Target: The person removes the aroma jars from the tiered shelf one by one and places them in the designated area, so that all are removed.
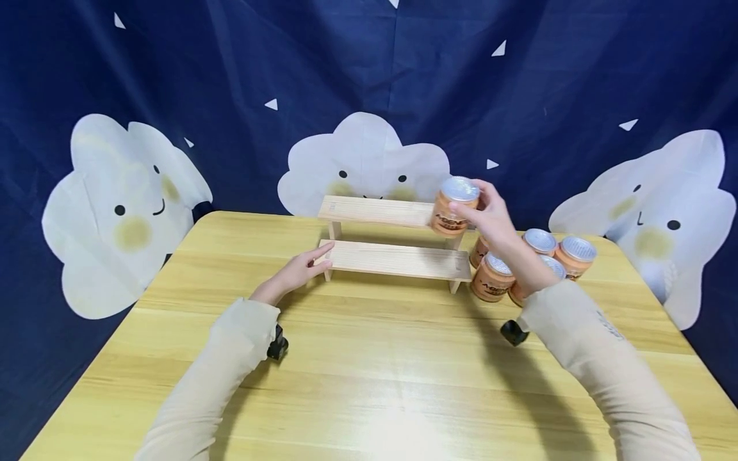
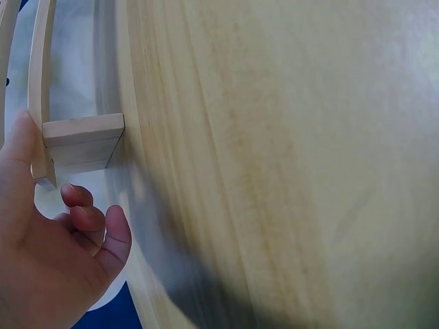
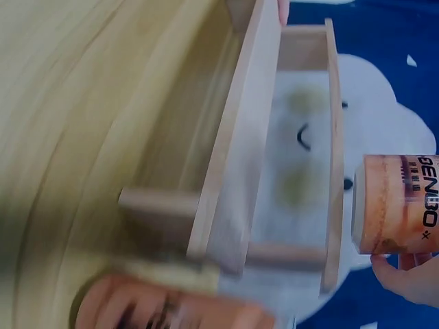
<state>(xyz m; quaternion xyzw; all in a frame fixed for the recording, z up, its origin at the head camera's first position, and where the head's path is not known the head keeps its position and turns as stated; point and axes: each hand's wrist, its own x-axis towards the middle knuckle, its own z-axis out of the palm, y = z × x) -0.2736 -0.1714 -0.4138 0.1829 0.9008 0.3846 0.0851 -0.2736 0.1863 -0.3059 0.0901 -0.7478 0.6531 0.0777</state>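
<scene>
A two-step wooden rack (image 1: 398, 258) stands near the table's far edge. My left hand (image 1: 293, 271) is at the left end of its lower plank; in the left wrist view that hand (image 2: 58, 253) rests an extended digit against the plank, the other fingers loosely bent beneath. My right hand (image 1: 494, 214) grips an orange can (image 1: 451, 214) with a silver top, holding it upright at the right end of the upper plank (image 1: 375, 210). In the right wrist view the can (image 3: 398, 204) has dark lettering, and its base faces the upper plank (image 3: 334, 151).
Several similar cans stand to the right of the rack, partly behind my right forearm, among them a front can (image 1: 492, 279) and a rear-right can (image 1: 576, 254). A dark blue curtain (image 1: 346, 64) with white clouds hangs behind the wooden table (image 1: 369, 358).
</scene>
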